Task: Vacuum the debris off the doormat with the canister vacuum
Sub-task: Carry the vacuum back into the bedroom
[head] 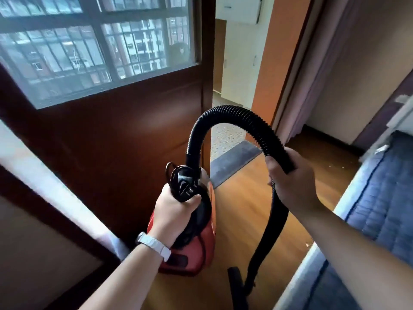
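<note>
Red vacuum (196,249) stands upright just beside the brown door (111,142). The left hand (176,204) is clenched round its top handle and the bundled cord (181,182); whether its base touches the wood floor (245,209) is unclear. The right hand (290,184) grasps the black hose (223,111), which arches up from the vacuum's top and drops past that hand to the nozzle (237,285) low by the floor. The grey doormat (234,159) lies ahead across the doorway, apart from the nozzle. Open floor runs between the door on the left and the blue mattress (380,209) edge on the right.
</note>
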The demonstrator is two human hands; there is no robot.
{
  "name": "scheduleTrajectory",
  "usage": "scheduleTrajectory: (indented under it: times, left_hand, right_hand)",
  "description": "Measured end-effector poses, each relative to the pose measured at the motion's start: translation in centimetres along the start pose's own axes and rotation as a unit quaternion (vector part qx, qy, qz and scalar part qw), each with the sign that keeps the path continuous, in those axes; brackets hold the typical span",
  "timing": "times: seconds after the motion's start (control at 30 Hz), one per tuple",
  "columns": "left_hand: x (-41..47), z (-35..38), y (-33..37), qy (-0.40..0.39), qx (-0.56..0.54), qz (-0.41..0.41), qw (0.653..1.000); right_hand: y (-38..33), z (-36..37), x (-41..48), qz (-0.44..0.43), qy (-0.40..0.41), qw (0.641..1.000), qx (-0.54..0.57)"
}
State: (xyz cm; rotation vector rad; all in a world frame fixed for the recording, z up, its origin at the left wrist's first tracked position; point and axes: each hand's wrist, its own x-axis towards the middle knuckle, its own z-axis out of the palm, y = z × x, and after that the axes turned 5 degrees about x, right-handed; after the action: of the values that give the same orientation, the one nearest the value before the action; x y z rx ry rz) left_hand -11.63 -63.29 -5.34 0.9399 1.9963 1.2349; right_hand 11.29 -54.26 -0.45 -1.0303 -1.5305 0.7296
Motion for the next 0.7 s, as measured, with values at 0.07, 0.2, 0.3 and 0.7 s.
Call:
scheduleTrajectory:
  times: [0.07,0.2,0.3,0.7]
  left_hand:
    - [3.1,1.4,0.9,-0.015,0.002,0.005,1.0]
    - [8.2,5.5,2.2,-0.042,0.0,0.011,0.999]
    - [12.0,9.6,3.1,-0.057,-0.013,-0.002,0.998]
    - [26.8,25.7,12.7,-0.084,0.02,0.014,0.996]
  right_hand:
    - [1.1,-0.1,1.8,0.007,0.012,1.0,-0.002]
    - [4.6,0.2,5.7,0.03,0.038,0.999,-0.001]
    - [8.1,0.4,9.5,0.04,0.058,0.997,0.024]
    - [19.5,-4.6,29.0,0.042,0.09,0.995,-0.006]
